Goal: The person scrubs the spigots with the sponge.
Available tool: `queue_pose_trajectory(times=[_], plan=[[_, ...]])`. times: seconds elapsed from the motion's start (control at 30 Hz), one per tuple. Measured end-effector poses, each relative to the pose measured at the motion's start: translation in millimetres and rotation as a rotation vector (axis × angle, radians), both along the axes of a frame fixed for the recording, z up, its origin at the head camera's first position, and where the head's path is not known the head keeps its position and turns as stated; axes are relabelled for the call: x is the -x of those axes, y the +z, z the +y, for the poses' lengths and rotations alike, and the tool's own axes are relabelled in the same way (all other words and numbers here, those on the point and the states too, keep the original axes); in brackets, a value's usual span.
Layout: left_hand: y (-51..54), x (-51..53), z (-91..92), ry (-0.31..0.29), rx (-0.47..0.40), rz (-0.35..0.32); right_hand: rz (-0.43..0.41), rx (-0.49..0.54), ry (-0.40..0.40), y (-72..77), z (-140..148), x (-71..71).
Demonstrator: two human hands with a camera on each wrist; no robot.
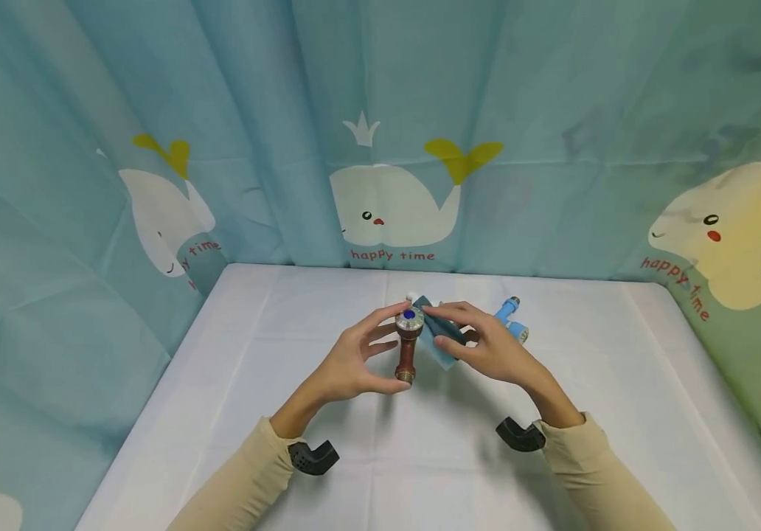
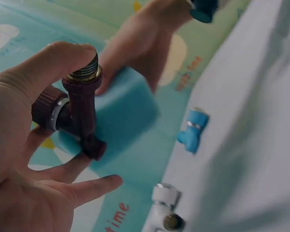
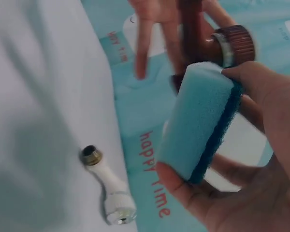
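My left hand holds a brown angle valve upright, thumb on its threaded end and fingers at the other end. The valve's ribbed knob has a blue-centred cap that faces up in the head view. My right hand grips a sponge, light blue with a dark scouring layer, between thumb and fingers. The sponge is right beside the valve; whether they touch I cannot tell. Behind the right hand lies a blue angle valve.
A white angle valve lies on the white-covered table beyond the hands, mostly hidden in the head view. A blue-green whale-print curtain hangs around the table's back and sides. Each sleeve cuff has a black wrist mount.
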State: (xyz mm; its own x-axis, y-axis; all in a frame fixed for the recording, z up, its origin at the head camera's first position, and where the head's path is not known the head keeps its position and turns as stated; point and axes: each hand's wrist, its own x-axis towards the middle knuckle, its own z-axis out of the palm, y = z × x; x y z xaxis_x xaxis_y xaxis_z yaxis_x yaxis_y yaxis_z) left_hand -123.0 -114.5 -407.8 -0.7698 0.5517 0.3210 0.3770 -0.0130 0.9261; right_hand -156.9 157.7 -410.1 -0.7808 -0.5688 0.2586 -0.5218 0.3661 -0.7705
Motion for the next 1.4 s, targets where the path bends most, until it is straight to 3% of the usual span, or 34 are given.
queue_pose_trajectory(times=[0.13, 0.3, 0.4, 0.6, 0.7, 0.8, 0.9, 1.07, 1.17, 1.27, 1.4], plan=[[2.0, 0.4, 0.3, -0.015, 0.004, -0.009, 0.041, -0.034, -0.006, 4.1, 2.2, 1.2], [-0.7, 3.7, 3.7, 0.108, 0.018, -0.062, 0.170, 0.085, -0.136, 9.6, -2.4, -2.4], [-2.6, 5.9, 6.6, 0.149, -0.040, -0.118, 0.223, 0.137, -0.155, 7.0, -12.1, -8.8], [-1.9, 6.8, 11.2, 0.112, -0.214, -0.307, 0.324, 0.129, -0.212, 1.3, -22.5, -10.8], [-1.3, 7.2, 12.6, 0.098, -0.287, -0.402, 0.396, 0.122, -0.197, 2.1, -24.2, -11.6], [-1.7, 8.0, 12.9, 0.099, -0.305, -0.433, 0.469, 0.064, -0.183, 2.4, -24.5, -10.4], [-3.2, 8.1, 12.1, 0.155, -0.178, -0.339, 0.497, 0.037, -0.198, 3.9, -21.9, -7.1], [-6.5, 7.2, 9.0, 0.264, 0.204, 0.007, 0.468, -0.004, -0.109, 13.8, -16.6, -3.2], [-8.6, 6.1, 6.6, 0.291, 0.341, 0.151, 0.450, -0.070, -0.077, 19.2, -13.3, -0.7], [-10.3, 4.8, 3.7, 0.297, 0.392, 0.209, 0.406, -0.073, -0.059, 21.4, -10.3, -0.7], [-11.8, 3.8, -0.3, 0.261, 0.374, 0.218, 0.345, -0.063, -0.031, 20.0, -6.7, -3.4]])
